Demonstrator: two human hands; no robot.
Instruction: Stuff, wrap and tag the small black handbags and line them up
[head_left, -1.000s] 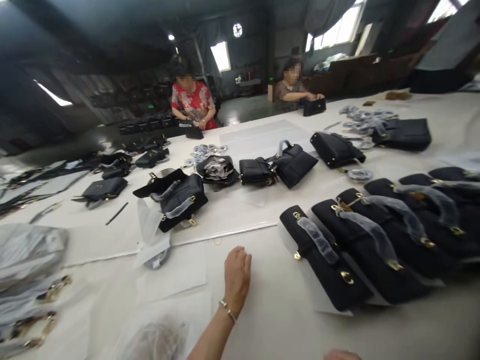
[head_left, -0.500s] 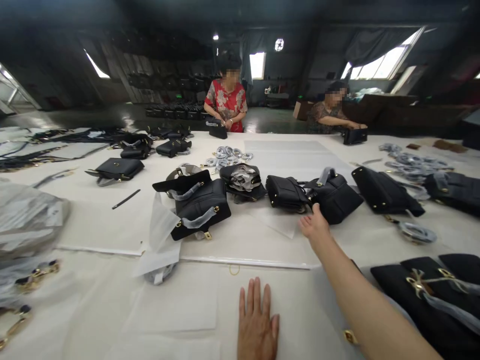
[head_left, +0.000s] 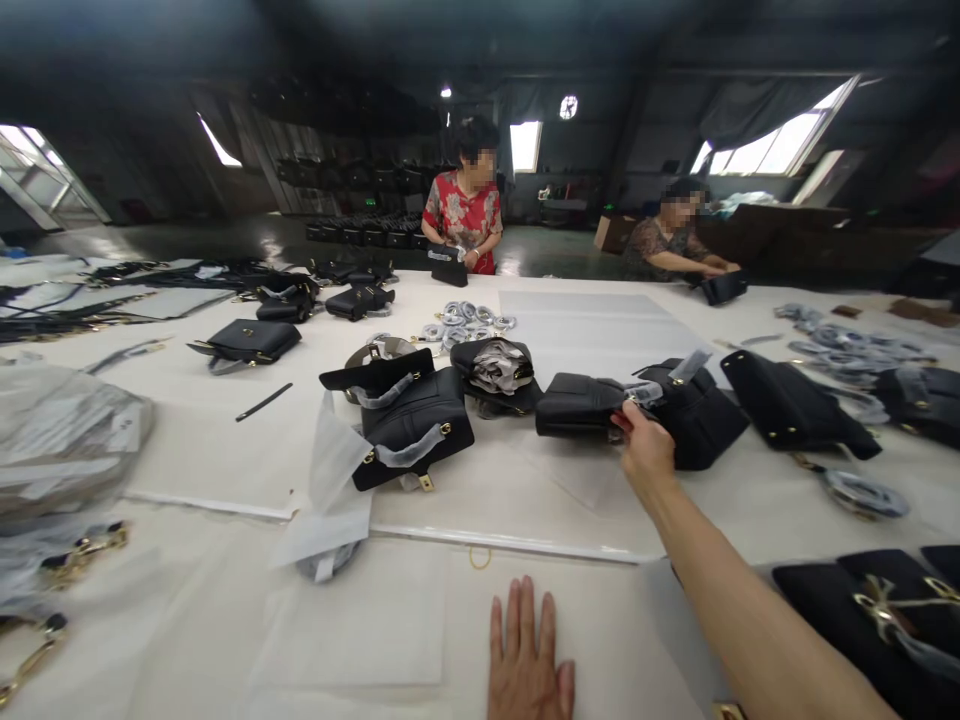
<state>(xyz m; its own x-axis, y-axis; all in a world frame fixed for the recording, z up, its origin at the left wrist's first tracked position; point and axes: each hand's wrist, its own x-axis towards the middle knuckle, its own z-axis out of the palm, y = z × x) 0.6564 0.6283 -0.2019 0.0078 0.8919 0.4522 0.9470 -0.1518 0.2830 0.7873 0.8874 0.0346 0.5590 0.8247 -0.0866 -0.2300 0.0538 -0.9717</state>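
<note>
My left hand [head_left: 527, 650] lies flat on the white table, fingers stretched out, with nothing in it. Reaching far forward, my right hand [head_left: 646, 440] has its fingers closed on the near end of a small black handbag [head_left: 577, 405], by its wrapped handle and gold hardware. Another black handbag [head_left: 701, 420] with a plastic-wrapped handle stands just right of that hand. To the left, an open black handbag [head_left: 416, 425] rests with its flap up. Behind it sits a handbag stuffed with crumpled paper [head_left: 501, 368].
Thin white sheets [head_left: 367, 620] lie left of my left hand. Wrapped straps in coils [head_left: 465, 322] are piled farther back. More black bags [head_left: 847, 610] are stacked at the near right. Two people work across the table, a person in red [head_left: 463, 220] and another person [head_left: 667, 240], each handling a bag.
My right hand has closed on the small black handbag, which has tilted and shifted slightly. My left hand stays flat. The whole view has shifted a little.
</note>
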